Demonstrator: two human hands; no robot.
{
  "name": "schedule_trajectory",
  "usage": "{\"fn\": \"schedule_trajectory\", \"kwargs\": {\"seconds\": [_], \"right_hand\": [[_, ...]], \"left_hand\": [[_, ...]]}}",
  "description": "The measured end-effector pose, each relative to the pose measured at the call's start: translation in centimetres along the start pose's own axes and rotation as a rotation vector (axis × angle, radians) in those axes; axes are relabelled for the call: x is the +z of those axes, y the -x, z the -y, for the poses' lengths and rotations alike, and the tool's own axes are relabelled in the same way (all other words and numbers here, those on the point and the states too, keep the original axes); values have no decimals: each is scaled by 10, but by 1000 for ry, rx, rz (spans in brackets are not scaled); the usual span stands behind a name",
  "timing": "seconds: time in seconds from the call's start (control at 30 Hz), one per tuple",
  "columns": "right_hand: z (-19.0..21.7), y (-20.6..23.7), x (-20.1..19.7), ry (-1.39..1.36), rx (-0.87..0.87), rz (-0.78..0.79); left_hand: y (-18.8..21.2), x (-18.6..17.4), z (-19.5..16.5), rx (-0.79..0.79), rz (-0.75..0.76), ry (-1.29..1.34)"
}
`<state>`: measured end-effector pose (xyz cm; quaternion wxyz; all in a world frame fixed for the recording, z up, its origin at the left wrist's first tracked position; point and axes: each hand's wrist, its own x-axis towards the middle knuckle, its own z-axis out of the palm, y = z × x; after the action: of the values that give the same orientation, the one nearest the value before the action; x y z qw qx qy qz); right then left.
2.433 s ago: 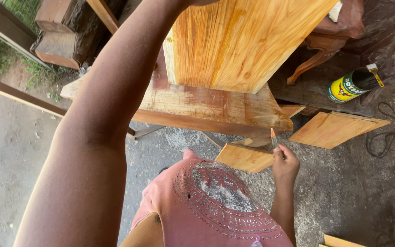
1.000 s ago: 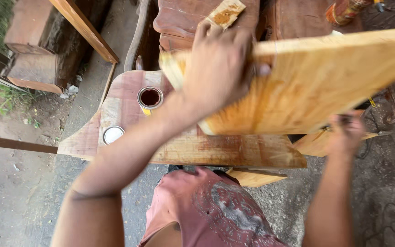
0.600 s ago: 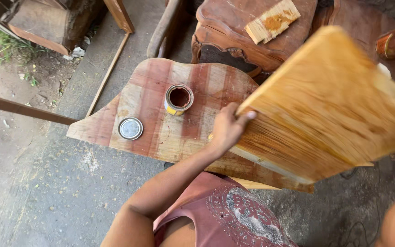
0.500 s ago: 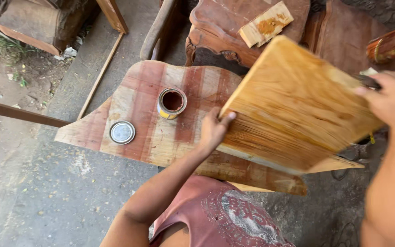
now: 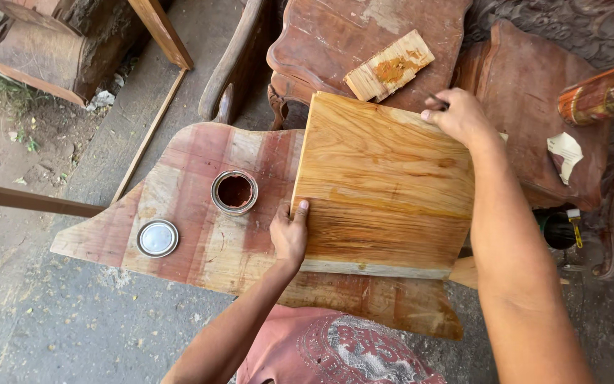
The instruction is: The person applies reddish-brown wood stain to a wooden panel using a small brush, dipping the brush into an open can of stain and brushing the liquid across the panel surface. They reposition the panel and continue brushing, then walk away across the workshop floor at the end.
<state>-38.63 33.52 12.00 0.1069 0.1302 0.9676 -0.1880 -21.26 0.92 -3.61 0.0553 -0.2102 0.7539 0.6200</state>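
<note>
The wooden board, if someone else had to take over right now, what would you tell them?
Left hand grips the left edge of the stained board. Right hand holds its top right corner. The board lies flat on the big reddish panel, beside the open can and its lid. The board's face already looks stained orange. Whether its edges or underside are coated cannot be seen.

The wooden panel [image 5: 385, 185] covers a large part of the reddish board [image 5: 200, 213] under it, so the board's right half cannot be seen. A thin dark tool is in the right hand [image 5: 460, 117], mostly hidden by the fingers (kind unclear). At 3 o'clock, the can [image 5: 605, 92] is cut by the edge. The right forearm hides part of a dark bottle [image 5: 559, 229].
</note>
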Motion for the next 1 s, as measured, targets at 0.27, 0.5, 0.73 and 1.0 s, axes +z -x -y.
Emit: {"fn": "schedule_trajectory", "kwargs": {"seconds": [0.27, 0.5, 0.73, 1.0], "right_hand": [[43, -55, 36, 193, -89, 71], [23, -76, 61, -41, -262, -298], [-65, 69, 42, -439, -68, -545], [-139, 266, 104, -416, 372, -545]], "left_hand": [[2, 0, -2, -65, -6, 120], [-8, 8, -12, -168, 55, 107], [-45, 31, -34, -16, 192, -37], [-49, 3, -31, 158, 343, -108]]}}
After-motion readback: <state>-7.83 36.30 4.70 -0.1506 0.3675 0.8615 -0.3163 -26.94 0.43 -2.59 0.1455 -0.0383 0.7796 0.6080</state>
